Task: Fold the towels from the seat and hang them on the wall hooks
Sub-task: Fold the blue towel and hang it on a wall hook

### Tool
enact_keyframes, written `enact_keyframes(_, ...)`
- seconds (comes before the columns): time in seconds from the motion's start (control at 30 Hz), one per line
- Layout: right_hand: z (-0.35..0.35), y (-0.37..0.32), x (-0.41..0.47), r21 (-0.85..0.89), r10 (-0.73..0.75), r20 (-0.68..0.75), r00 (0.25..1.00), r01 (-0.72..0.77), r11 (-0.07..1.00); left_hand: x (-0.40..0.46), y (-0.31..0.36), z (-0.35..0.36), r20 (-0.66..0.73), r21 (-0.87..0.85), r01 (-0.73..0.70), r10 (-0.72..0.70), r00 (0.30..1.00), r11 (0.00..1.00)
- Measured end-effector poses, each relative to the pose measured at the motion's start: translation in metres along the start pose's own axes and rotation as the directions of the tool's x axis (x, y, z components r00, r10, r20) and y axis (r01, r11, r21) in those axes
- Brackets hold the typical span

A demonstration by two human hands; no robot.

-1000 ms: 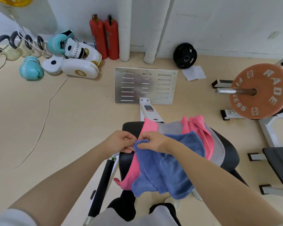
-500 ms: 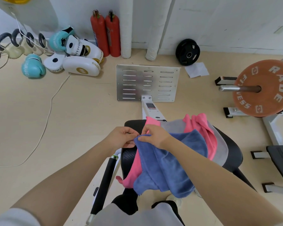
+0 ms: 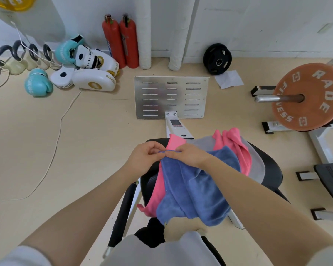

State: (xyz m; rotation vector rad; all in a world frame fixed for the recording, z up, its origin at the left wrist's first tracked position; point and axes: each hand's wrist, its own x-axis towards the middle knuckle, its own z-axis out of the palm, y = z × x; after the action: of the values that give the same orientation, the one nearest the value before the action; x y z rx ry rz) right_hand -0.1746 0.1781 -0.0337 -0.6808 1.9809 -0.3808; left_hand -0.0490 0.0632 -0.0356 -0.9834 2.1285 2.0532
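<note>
A blue towel (image 3: 196, 191) lies crumpled on top of the pile on the black seat (image 3: 269, 166), its lower end hanging over the near edge. My left hand (image 3: 144, 158) and my right hand (image 3: 185, 154) sit close together at its upper left corner, both pinching the thin blue hanging loop stretched between them. A pink towel (image 3: 236, 148) lies under the blue one and shows at the far side and lower left. Beneath both lies a grey towel (image 3: 258, 166). No wall hooks are in view.
A metal footplate (image 3: 171, 96) stands on the floor beyond the seat. Red fire extinguishers (image 3: 121, 39), boxing gloves and pads (image 3: 92, 81) and kettlebells line the wall at left. A barbell with an orange plate (image 3: 308, 96) is at right. A white cable (image 3: 56, 131) crosses the floor.
Both hands stayed at the blue towel's corner; the fingers have drawn slightly apart and the thin loop now shows stretched between them.
</note>
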Motion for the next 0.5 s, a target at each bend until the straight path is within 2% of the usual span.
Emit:
enact_keyframes(0.07, -0.009, 0.003, -0.010, -0.009, 0.016, 0.045, 0.999, -0.016, 1.000, -0.004, 0.012, 0.003, -0.051, -0.057, -0.052, 0.049, 0.998, 0.997)
enact_keyframes(0.17, -0.027, 0.006, -0.030, -0.159, 0.066, 0.036, 0.997, -0.060, 0.985, -0.010, 0.033, 0.012, -0.133, -0.203, -0.119, 0.093, 0.987, 0.972)
enact_keyframes(0.37, -0.056, 0.044, -0.085, -0.391, 0.176, 0.011, 0.984, -0.158, 0.907, -0.034, 0.080, 0.049, -0.027, -0.406, -0.183, 0.188, 0.982, 0.895)
enact_keyframes(0.5, -0.067, 0.089, -0.135, -0.509, 0.162, -0.074, 0.984, -0.177, 0.843, -0.062, 0.091, 0.076, -0.064, -0.541, -0.210, 0.209, 0.976, 0.814)
